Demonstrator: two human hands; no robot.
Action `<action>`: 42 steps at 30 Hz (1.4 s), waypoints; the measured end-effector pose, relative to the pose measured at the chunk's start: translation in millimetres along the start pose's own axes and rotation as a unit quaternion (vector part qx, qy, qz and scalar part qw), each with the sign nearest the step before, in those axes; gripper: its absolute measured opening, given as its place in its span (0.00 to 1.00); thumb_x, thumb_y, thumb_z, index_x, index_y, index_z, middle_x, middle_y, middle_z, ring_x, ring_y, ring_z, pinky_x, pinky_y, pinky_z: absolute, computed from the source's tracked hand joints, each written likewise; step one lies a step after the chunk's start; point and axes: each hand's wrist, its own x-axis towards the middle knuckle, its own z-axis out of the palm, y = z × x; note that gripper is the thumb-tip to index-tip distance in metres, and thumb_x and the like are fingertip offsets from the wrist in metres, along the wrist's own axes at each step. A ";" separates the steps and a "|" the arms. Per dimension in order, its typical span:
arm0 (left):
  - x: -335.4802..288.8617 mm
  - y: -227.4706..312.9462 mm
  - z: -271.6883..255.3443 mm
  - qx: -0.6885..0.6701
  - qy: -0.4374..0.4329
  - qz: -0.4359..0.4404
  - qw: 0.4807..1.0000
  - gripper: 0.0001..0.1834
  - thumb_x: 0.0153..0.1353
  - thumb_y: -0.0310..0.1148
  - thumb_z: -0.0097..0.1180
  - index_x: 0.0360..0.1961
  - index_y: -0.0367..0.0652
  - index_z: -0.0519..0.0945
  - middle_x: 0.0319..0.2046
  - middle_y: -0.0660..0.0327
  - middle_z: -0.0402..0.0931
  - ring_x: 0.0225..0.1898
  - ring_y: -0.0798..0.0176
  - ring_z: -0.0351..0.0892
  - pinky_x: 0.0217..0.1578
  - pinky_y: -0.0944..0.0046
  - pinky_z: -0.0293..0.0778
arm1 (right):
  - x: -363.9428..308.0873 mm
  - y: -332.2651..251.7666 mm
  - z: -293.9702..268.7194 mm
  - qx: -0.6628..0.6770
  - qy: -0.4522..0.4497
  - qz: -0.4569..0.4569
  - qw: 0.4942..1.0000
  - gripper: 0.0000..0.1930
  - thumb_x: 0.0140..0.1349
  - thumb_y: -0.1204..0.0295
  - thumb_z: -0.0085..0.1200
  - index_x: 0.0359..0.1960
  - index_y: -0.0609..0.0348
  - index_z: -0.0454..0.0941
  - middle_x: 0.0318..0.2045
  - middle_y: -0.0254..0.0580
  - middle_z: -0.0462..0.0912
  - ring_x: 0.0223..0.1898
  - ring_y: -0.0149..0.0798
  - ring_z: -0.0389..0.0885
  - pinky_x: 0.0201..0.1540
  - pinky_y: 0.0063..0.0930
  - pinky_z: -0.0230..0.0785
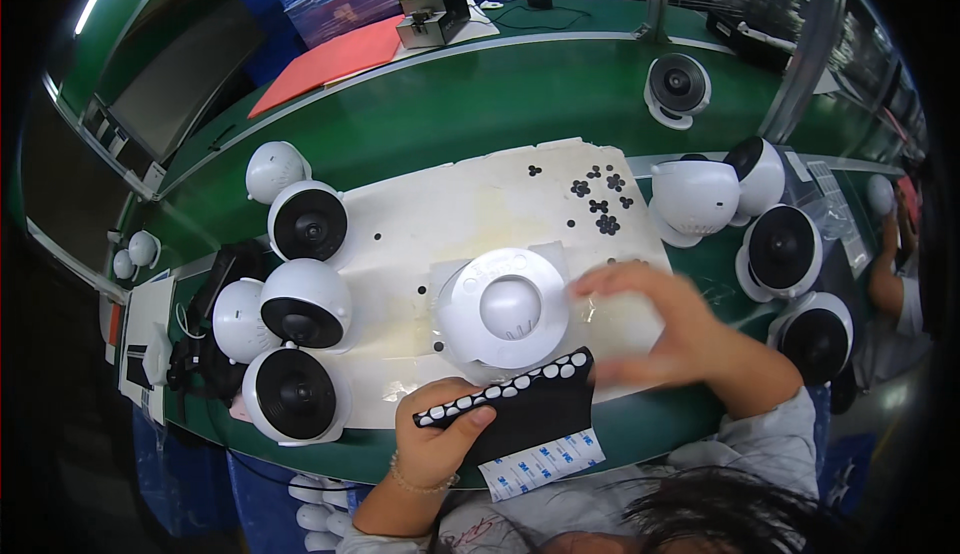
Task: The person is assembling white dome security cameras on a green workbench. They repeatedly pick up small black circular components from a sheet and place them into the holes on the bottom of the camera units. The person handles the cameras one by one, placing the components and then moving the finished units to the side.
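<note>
My left hand (432,444) grips a black sheet of round adhesive pads (535,409), thumb on top and fingers behind. White discs line its bent upper edge, and a strip with blue print (545,462) shows below. My right hand (690,329), somewhat blurred, is open beside the sheet's right end, thumb and fingers apart with nothing visible between them. Just beyond the sheet, a white round-headed camera (463,329) sits with its ring-shaped base facing up. It rests on a pale pad on the cream board (400,216).
White cameras with black faces (310,222) stand in a group at the left, and several more (782,247) stand at the right. Loose black pads (607,224) lie on the board's far right. One camera (677,86) stands on the green ledge behind. Another person's arm (886,274) shows far right.
</note>
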 end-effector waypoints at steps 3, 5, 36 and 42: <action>-0.8 -2.5 2.3 -0.015 0.006 0.038 0.999 0.11 0.45 0.22 0.62 0.32 0.32 0.77 0.26 0.55 0.75 0.26 0.67 0.73 0.29 0.70 0.68 | -1.6 -10.6 21.4 -0.116 -0.106 -0.113 0.981 0.19 0.48 0.71 0.58 0.44 0.58 0.71 0.37 0.43 0.76 0.38 0.45 0.75 0.41 0.34 0.68; -1.8 7.3 10.9 -0.037 0.043 -0.024 0.998 0.12 0.44 0.22 0.63 0.32 0.32 0.76 0.25 0.56 0.75 0.26 0.68 0.73 0.29 0.70 0.68 | -5.3 -5.5 26.3 -0.098 -0.076 -0.081 0.989 0.19 0.49 0.71 0.58 0.44 0.58 0.71 0.34 0.42 0.77 0.35 0.44 0.76 0.37 0.33 0.69; 8.5 4.6 6.3 0.206 -0.015 0.181 0.962 0.11 0.33 0.21 0.65 0.21 0.34 0.77 0.14 0.58 0.71 0.16 0.60 0.69 0.19 0.67 0.62 | 4.5 -8.1 12.8 -0.053 -0.131 -0.009 0.990 0.15 0.47 0.74 0.56 0.40 0.53 0.73 0.39 0.34 0.75 0.44 0.40 0.72 0.46 0.33 0.59; 6.7 6.7 5.5 0.227 -0.010 0.147 0.963 0.11 0.32 0.21 0.65 0.22 0.35 0.78 0.14 0.58 0.70 0.16 0.60 0.68 0.18 0.67 0.62 | 3.0 -5.7 12.1 -0.064 -0.048 -0.162 0.984 0.19 0.46 0.76 0.56 0.44 0.53 0.73 0.35 0.36 0.75 0.37 0.41 0.73 0.39 0.31 0.63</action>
